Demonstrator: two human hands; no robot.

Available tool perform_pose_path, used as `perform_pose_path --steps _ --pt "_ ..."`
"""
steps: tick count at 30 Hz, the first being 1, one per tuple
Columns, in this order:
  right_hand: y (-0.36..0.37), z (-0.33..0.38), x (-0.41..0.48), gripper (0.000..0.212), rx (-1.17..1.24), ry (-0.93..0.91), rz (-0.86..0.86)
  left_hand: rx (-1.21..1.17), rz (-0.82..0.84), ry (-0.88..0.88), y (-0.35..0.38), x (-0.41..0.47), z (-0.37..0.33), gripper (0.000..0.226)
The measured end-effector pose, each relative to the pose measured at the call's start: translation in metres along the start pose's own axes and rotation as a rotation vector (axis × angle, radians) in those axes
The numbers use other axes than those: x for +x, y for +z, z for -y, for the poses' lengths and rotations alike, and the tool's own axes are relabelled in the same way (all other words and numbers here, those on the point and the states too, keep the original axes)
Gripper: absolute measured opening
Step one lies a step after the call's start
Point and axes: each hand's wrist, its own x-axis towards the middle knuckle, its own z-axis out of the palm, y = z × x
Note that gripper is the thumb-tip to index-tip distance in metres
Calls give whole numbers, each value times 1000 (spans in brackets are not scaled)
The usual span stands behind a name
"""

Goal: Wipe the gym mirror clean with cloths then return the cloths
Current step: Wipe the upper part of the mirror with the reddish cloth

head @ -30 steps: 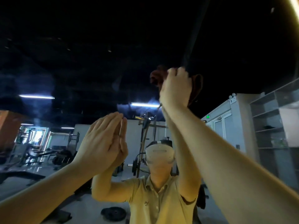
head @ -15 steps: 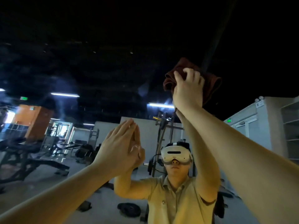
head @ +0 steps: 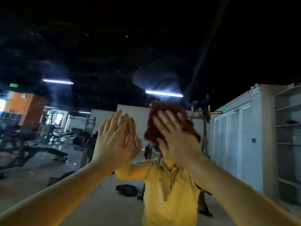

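The gym mirror (head: 84,46) fills the whole view and reflects me and the room. My left hand (head: 112,141) lies flat against the glass with straight fingers, meeting its own reflection. To its right, my right hand (head: 174,134) presses a reddish-brown cloth (head: 189,128) onto the mirror with spread fingers, blurred by motion. The cloth bunches out above and at both sides of the hand and covers the head of my reflection. A hazy smear (head: 156,77) shows on the glass above the cloth.
Everything else is reflection: weight benches (head: 40,149) at left, a weight plate (head: 127,190) on the floor, a rack (head: 203,121) behind me, white cabinets (head: 234,144) and open shelves (head: 288,128) at right.
My right hand has swept the cloth down the glass from high up to head height, and its fingers have spread out. The left hand stays flat on the mirror.
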Motion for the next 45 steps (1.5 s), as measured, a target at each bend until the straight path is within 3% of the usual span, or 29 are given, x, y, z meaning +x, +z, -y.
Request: perform_pose_path --steps 5,7,9,11,15,17,19,21,25,27,29,33,37,42,45 --pt "-18 -136 -74 67 -11 622 -12 57 69 123 23 -20 -37 73" --pt "-23 -144 -97 67 15 892 -54 38 69 137 26 -28 -47 71" --pt "-22 -110 -93 66 39 1053 -101 -9 63 139 27 -38 -52 67" --pt "-13 -48 -83 64 78 966 -144 -73 54 131 27 -48 -53 63" --pt "8 78 -95 62 185 477 -17 -133 49 127 28 -65 -54 60" --pt "10 85 -124 59 190 238 54 -131 58 132 31 -74 -56 61" --pt "5 49 -156 59 140 129 81 -101 101 153 37 -82 -64 63" --pt "-2 -4 -194 59 92 262 89 -58 158 189 47 -90 -76 67" --pt "-21 -87 -272 62 11 720 121 58 264 217 71 -113 -105 79" --pt "-20 -76 -275 62 18 1015 81 83 275 204 78 -119 -111 83" --pt "-14 -39 -262 60 74 1192 1 74 260 207 80 -123 -113 82" --pt "-2 38 -253 55 220 1010 -75 -20 246 230 78 -143 -112 78" --pt "-7 98 -261 56 281 819 33 -148 275 279 71 -182 -115 66" --pt "-35 94 -265 39 346 651 144 -277 363 294 66 -219 -120 61" --pt "-68 92 -262 32 576 676 249 -445 476 158 62 -235 -141 57"
